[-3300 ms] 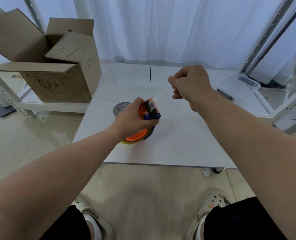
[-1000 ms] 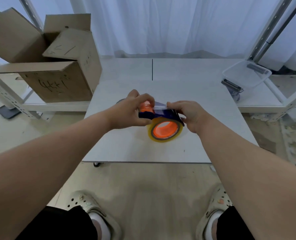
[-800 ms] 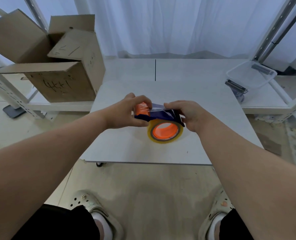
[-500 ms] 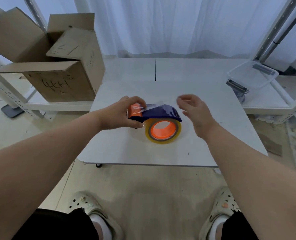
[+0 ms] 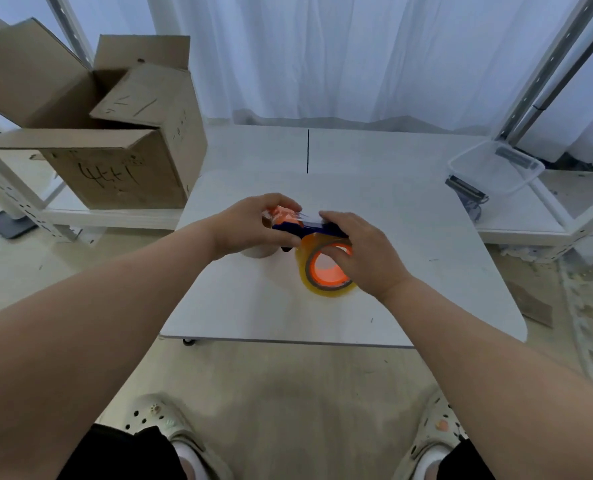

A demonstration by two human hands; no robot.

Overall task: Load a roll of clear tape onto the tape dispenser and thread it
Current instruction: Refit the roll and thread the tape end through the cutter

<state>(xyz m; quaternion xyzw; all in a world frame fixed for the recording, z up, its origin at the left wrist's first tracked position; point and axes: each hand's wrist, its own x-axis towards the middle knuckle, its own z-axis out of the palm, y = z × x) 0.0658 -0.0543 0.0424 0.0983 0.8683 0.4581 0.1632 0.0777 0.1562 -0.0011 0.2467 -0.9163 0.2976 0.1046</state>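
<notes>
blue tape dispenser [image 5: 307, 228] gripped by left hand [image 5: 250, 226] fingers, right hand [image 5: 367, 254] fingers curled over roll [image 5: 330, 292].

The tape dispenser [image 5: 302, 231] is glossy blue and orange plastic; its tape roll [image 5: 326, 293] is shiny clear film. The table [image 5: 426, 271] looks smooth, matt white.

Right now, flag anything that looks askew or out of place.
Nothing spilled or broken. The cardboard box left of the table gapes, flaps splayed unevenly; the clear bin sits skewed on the right shelf.
</notes>
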